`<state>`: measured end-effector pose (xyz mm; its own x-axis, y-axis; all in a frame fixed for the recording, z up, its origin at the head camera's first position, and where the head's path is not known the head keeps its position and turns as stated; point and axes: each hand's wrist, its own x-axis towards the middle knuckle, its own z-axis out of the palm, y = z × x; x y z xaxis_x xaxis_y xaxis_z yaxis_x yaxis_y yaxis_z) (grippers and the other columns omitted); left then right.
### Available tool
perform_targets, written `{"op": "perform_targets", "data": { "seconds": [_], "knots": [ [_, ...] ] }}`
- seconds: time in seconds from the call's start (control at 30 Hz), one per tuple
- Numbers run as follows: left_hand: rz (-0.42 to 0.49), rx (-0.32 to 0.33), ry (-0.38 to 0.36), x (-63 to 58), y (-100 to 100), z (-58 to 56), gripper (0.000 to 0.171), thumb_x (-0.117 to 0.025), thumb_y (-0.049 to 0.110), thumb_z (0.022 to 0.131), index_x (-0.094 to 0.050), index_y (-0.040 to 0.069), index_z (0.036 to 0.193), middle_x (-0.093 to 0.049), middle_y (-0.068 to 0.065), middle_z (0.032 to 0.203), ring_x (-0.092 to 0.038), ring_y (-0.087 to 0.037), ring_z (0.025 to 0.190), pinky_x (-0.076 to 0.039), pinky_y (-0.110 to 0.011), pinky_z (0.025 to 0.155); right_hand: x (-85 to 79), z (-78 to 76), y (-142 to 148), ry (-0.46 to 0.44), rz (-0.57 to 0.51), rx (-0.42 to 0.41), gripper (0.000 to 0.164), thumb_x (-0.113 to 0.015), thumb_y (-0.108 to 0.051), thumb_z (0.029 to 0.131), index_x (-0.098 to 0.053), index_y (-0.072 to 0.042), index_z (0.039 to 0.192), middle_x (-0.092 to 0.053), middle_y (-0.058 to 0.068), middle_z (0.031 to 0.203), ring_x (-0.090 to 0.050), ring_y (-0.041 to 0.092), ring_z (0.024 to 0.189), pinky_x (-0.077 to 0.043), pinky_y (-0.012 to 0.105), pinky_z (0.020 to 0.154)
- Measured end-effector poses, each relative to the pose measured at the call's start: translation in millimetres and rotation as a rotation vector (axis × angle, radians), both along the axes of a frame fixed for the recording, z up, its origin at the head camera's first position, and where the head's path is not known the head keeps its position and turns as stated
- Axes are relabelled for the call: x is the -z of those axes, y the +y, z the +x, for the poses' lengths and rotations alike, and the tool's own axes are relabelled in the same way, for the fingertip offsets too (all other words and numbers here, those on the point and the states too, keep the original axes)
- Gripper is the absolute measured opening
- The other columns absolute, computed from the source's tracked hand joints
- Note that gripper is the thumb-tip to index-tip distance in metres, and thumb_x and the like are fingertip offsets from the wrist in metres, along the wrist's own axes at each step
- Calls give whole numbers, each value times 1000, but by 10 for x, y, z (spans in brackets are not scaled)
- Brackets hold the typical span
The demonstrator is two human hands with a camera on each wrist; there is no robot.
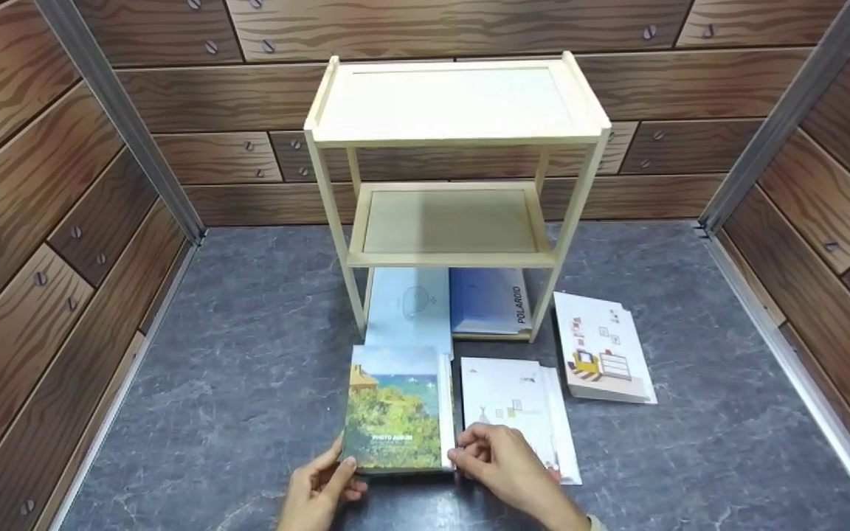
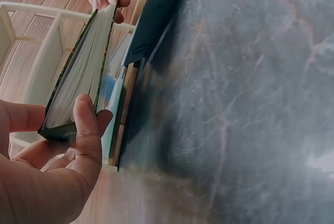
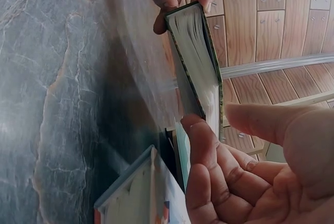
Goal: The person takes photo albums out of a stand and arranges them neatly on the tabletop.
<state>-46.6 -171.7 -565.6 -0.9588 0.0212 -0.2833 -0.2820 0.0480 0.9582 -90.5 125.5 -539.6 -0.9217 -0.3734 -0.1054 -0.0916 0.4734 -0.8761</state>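
Note:
A photo album (image 1: 395, 413) with a painted cover of green bushes and blue sea is held between both hands, lifted over the table. My left hand (image 1: 319, 479) grips its spine side near the lower corner, thumb on the front cover and fingers beneath. My right hand (image 1: 502, 461) pinches the opposite, page-side edge near the lower corner. In the left wrist view, the album's white pages (image 2: 81, 78) show between its two covers. Under the album's far end, a light blue album (image 1: 406, 310) reaches out from the shelf's bottom level.
A pale wooden shelf (image 1: 454, 259) stands behind, with a blue POLAROID album (image 1: 488, 302) on its bottom level. Right of my work lie a white illustrated album (image 1: 502, 391), partly behind my right hand, and another white album (image 1: 606, 350). Wood-patterned walls (image 1: 410, 96) enclose the marbled table (image 1: 263, 310).

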Motion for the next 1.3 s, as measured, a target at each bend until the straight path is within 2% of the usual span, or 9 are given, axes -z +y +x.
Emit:
{"op": "perform_targets", "data": {
  "seconds": [0.33, 0.5, 0.63, 1.0, 1.3],
  "knots": [
    [13, 6, -9, 65, 15, 68, 62, -66, 16, 108, -36, -12, 155, -79, -26, 111, -78, -15, 76, -67, -31, 73, 24, 40, 15, -14, 22, -36, 22, -77, -27, 100, -75, -6, 95, -79, 4, 80, -65, 3, 63, -52, 19, 59],
    [30, 4, -21, 98, 3, 100, 64, -67, 17, 107, -36, -12, 155, -79, -27, 104, -77, -13, 73, -67, -30, 72, 46, 70, 1, 8, 36, -55, 23, -78, -29, 100, -75, -8, 92, -77, 2, 76, -62, -1, 61, -51, 19, 58],
    [43, -4, -40, 127, -12, 120, 65, -69, 16, 106, -36, -11, 155, -80, -25, 103, -77, -14, 73, -67, -31, 72, 55, 80, -10, -26, 40, -76, 23, -77, -31, 100, -75, -9, 91, -76, 0, 75, -61, 0, 60, -49, 19, 58],
    [36, 18, -78, 169, -56, 103, 67, -69, 20, 107, -35, -12, 155, -80, -21, 100, -79, -17, 75, -68, -32, 72, 81, 88, -16, -64, 68, -110, 26, -75, -35, 102, -76, -11, 91, -75, -2, 76, -62, 2, 62, -51, 21, 60],
    [22, 56, -92, 194, -102, 81, 69, -69, 21, 107, -34, -13, 156, -80, -26, 107, -80, -18, 76, -68, -33, 72, 81, 85, -25, -120, 97, -168, 26, -73, -36, 103, -79, -14, 91, -78, 5, 78, -70, 13, 63, -52, 23, 60]
  ]
}}
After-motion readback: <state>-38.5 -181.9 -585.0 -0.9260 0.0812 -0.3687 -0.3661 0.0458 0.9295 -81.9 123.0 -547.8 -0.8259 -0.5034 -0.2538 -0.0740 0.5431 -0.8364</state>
